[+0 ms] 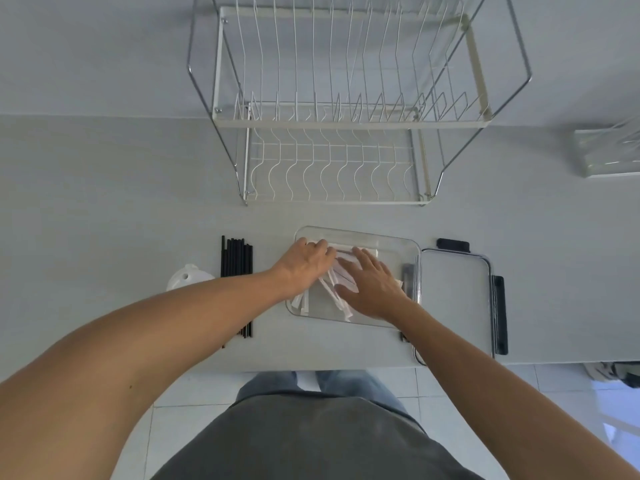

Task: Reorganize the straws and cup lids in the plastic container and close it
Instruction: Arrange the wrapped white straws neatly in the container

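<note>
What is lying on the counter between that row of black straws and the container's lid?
In the head view, the clear container lies between the black straws and the lid; both hands work among the white wrapped straws inside it.

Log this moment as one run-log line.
left hand: on white straws | right hand: flat on straws | container: open | lid: right of it | black straws: left, on counter
</note>
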